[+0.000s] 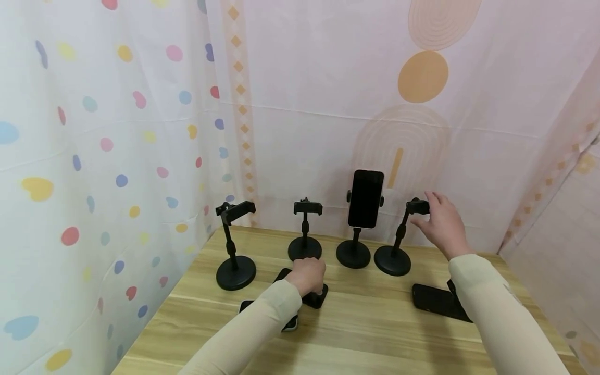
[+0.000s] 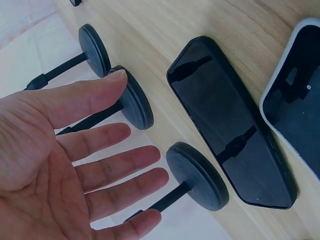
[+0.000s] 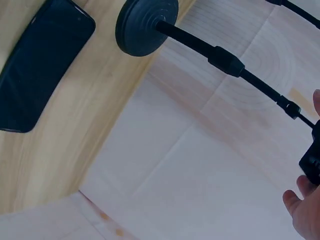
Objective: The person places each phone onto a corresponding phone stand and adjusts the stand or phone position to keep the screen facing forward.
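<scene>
In the left wrist view my left hand (image 2: 65, 155) has its fingers extended and spread, with nothing between them. From the head view, this left hand (image 1: 308, 275) is over a black phone (image 1: 316, 299) lying on the table. A second, pale-edged phone (image 1: 290, 325) lies beside it, partly hidden by my left sleeve. My right hand (image 1: 444, 225) is at the clamp of the rightmost black phone stand (image 1: 398, 234), thumb and fingers apart around the clamp's end. The right wrist view shows fingertips close to the clamp (image 3: 312, 159); whether they press on it is unclear.
Another stand holds a phone (image 1: 366, 199) upright. Two stands with bare clamps, the middle stand (image 1: 305, 229) and the left stand (image 1: 233, 250), are farther left. A dark phone (image 1: 436, 300) lies at right, partly behind my sleeve. Curtains (image 1: 304, 78) hang behind the wooden table (image 1: 365, 323).
</scene>
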Demonstrator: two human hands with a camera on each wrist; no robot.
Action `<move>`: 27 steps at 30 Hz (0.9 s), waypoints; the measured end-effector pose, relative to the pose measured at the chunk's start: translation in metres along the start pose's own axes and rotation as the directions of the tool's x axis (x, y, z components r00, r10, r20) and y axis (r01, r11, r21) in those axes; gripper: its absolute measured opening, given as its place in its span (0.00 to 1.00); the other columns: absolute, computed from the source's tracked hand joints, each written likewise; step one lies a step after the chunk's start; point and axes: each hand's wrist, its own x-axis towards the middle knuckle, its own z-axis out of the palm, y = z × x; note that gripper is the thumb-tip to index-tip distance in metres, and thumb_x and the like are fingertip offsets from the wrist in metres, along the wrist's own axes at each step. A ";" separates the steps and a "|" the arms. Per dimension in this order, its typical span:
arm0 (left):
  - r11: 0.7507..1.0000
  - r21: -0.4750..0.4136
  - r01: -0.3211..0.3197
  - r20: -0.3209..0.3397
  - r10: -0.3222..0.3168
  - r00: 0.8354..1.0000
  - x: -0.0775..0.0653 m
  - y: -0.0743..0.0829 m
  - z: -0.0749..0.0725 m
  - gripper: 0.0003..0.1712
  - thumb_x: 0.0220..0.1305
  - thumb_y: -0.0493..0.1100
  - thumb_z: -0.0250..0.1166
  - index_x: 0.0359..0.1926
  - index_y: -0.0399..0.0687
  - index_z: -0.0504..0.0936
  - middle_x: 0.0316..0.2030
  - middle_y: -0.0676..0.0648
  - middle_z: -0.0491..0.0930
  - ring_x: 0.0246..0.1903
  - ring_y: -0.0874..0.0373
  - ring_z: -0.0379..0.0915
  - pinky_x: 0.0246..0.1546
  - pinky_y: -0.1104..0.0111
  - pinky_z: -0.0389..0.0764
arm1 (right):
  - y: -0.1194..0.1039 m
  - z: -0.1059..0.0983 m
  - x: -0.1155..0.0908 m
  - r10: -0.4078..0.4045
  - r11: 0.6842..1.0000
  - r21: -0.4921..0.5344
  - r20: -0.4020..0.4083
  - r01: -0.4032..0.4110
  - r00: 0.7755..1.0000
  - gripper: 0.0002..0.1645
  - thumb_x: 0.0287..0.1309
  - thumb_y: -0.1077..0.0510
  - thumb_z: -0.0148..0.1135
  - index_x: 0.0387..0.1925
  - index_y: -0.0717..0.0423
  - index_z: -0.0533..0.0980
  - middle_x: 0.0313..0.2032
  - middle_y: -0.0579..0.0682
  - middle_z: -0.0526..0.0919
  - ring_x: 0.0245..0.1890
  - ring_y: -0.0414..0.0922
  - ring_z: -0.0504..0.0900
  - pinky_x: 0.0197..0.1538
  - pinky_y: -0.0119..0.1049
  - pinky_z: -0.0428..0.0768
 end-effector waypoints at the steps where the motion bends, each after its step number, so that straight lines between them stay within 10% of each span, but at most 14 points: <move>1: 1.000 0.001 0.001 0.000 -0.001 1.000 -0.001 0.000 0.000 0.15 0.53 0.47 0.78 0.39 0.50 0.85 0.35 0.49 0.82 0.35 0.53 0.79 0.46 0.52 0.79 | 0.000 0.000 0.001 -0.021 0.999 -0.027 -0.003 0.021 1.000 0.46 0.62 0.55 0.67 0.71 0.72 0.56 0.67 0.76 0.59 0.65 0.72 0.59 0.64 0.66 0.59; 10: 1.000 0.016 -0.004 -0.023 0.004 1.000 -0.002 -0.001 0.003 0.17 0.52 0.51 0.78 0.39 0.50 0.85 0.37 0.49 0.82 0.36 0.52 0.79 0.45 0.53 0.79 | -0.003 0.003 0.004 -0.105 0.980 -0.182 -0.099 0.085 0.990 0.28 0.63 0.57 0.66 0.60 0.67 0.72 0.49 0.72 0.78 0.47 0.69 0.76 0.51 0.64 0.71; 27: 1.000 -0.013 -0.002 -0.034 0.002 0.999 -0.003 -0.002 0.007 0.20 0.55 0.51 0.76 0.45 0.48 0.83 0.37 0.48 0.82 0.35 0.53 0.80 0.42 0.54 0.80 | -0.016 0.002 0.008 -0.024 0.983 -0.186 -0.076 0.010 0.997 0.27 0.63 0.52 0.66 0.51 0.72 0.76 0.44 0.71 0.77 0.40 0.66 0.79 0.41 0.60 0.76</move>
